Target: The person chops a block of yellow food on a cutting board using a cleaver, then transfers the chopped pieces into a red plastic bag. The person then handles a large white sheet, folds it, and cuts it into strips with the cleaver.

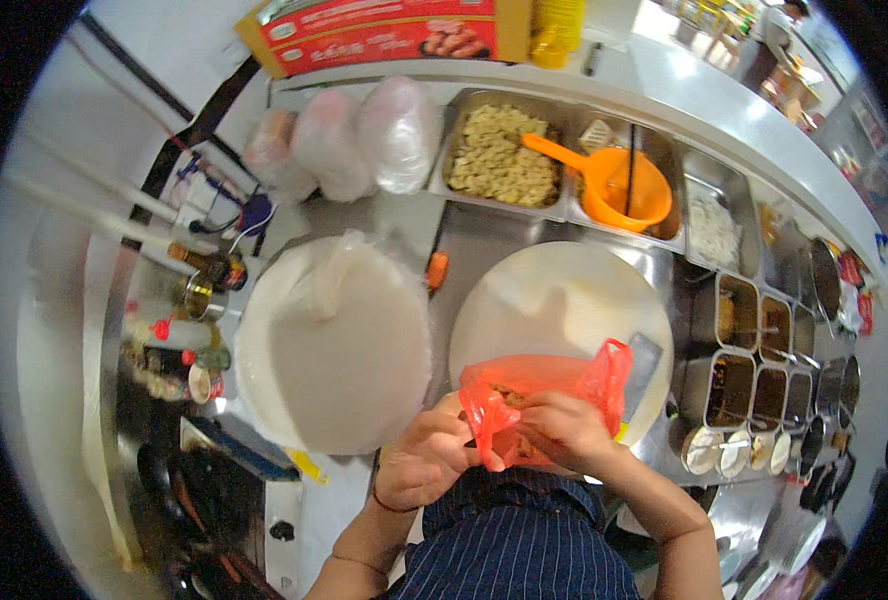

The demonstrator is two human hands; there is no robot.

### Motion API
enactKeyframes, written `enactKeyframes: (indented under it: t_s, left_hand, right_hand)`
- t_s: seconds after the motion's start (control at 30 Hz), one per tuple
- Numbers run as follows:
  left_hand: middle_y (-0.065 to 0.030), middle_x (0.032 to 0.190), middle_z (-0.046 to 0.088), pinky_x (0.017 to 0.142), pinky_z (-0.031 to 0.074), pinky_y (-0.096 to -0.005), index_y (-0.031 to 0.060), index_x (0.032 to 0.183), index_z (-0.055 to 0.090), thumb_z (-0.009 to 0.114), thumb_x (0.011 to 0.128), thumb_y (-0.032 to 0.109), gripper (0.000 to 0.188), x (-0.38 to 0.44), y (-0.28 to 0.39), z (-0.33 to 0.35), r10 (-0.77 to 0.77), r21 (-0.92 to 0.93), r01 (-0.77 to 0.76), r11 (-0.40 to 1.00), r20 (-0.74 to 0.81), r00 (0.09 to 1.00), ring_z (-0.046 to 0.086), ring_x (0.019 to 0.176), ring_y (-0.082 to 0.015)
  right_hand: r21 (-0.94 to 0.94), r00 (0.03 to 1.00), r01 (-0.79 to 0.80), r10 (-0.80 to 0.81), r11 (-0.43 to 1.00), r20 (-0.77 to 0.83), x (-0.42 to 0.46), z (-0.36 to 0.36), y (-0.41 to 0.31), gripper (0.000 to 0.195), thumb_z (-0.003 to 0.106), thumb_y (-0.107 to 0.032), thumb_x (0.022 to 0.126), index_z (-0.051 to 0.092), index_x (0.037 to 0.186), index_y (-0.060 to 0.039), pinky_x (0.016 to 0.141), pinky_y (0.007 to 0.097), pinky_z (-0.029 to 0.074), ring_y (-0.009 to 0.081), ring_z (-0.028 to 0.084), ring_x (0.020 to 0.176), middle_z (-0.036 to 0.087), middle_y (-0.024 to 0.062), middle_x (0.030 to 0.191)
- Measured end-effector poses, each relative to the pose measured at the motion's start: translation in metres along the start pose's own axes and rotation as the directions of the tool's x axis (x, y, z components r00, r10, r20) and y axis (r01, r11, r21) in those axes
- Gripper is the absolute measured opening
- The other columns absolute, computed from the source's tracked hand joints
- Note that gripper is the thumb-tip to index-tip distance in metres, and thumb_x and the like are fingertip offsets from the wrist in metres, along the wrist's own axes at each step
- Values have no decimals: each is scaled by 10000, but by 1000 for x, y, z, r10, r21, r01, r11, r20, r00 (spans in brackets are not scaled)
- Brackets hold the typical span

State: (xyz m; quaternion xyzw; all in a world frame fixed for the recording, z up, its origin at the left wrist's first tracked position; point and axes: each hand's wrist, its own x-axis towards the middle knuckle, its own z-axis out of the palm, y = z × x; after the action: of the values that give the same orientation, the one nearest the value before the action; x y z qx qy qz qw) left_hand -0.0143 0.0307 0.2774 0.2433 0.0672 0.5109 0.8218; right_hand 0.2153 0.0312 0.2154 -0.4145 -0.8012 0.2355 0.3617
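Both hands are at a red plastic bag (pixel 556 367) near the counter's front edge, and brown food shows at its mouth. My left hand (pixel 429 454) grips the bag's gathered left end. My right hand (pixel 564 427) has its fingers bent at the bag's opening; they partly hide what they pinch. Under the bag's far side lies a round white cutting board (pixel 556 292), with a cleaver blade (pixel 643 371) flat on its right part. To the left stands another round board (pixel 339 360) covered in clear plastic film.
Steel pans behind the boards hold chopped pale food (pixel 500 154), an orange strainer (pixel 628 187) and white shreds (pixel 714 229). Wrapped bundles (pixel 399 135) stand at the back left. Sauce containers (pixel 729 390) line the right, bottles (pixel 196 334) the left. A person (pixel 770 45) is far off at upper right.
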Motion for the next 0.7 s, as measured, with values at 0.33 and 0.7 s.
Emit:
enactKeyframes:
  t_s: [0.33, 0.7]
  left_hand:
    - [-289, 1393, 406, 714, 494, -384, 48, 1195, 561, 522, 761, 19, 437, 6, 23, -19, 20, 222, -10, 975, -43, 999, 415, 1286, -421]
    - [-141, 1078, 533, 647, 462, -294, 27, 1061, 600, 614, 748, -54, 323, 35, 21, 9, 54, 687, -133, 715, 135, 989, 530, 904, -202]
  right_hand:
    - [-714, 682, -387, 703, 583, 204, -125, -111, -18, 362, 664, -393, 812, 652, 830, -31, 651, 444, 510, 324, 644, 698, 657, 129, 747]
    - [-139, 933, -235, 263, 962, 245, -38, -178, -130, 292, 771, -184, 724, 505, 679, -74, 836, 399, 449, 275, 586, 913, 590, 102, 977]
